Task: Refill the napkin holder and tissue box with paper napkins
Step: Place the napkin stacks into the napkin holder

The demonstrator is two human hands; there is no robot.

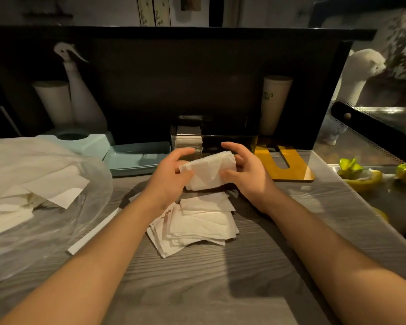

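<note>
I hold a small stack of white paper napkins (209, 171) between both hands above the grey wooden counter. My left hand (171, 177) grips its left side and my right hand (244, 170) grips its right side, fingers curled round the edges. Below them a loose pile of napkins (197, 224) lies on the counter. Just behind the held stack stands a dark clear-walled napkin holder (230, 143) with some napkins upright in its left part. A light blue tissue box (80, 141) with a round opening sits at the back left.
A clear plastic bag (33, 195) with more napkins fills the left. A teal tray (136, 158) lies beside the blue box. A yellow board (288, 165) sits right of the holder. Cups and a white bottle stand behind. Lemon peels (361, 177) lie on metal at right.
</note>
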